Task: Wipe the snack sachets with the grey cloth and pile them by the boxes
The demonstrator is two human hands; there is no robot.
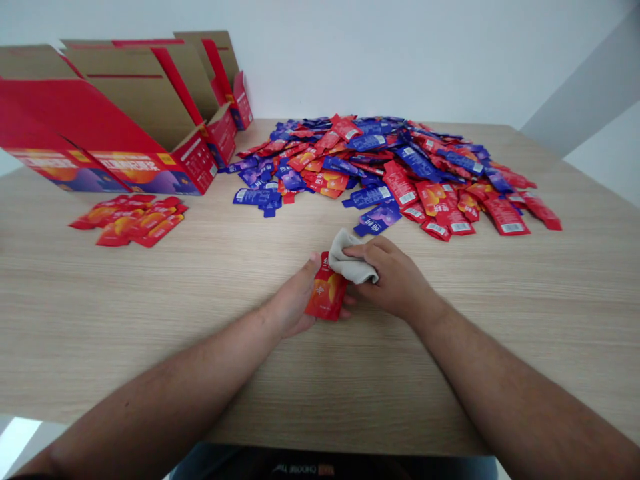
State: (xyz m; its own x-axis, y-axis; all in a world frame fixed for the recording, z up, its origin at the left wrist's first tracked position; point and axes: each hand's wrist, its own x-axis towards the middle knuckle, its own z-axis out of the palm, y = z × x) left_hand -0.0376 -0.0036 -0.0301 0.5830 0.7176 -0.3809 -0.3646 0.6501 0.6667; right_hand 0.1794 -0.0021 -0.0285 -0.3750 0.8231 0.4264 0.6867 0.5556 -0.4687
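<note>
My left hand (295,300) grips a red sachet (327,297) with an orange print, holding it just above the wooden table (150,320). Fingers wrap under the sachet and the thumb rests at its top edge. My right hand (393,277) pinches a small beige cloth (350,263) and presses it against the sachet's upper right corner. Both hands meet near the table's middle, in front of a large heap of red and blue sachets (395,167).
A small group of red sachets (133,220) lies at the left. Behind it stand several open red cardboard display boxes (125,127) against the white wall. The table's front edge runs close to my body.
</note>
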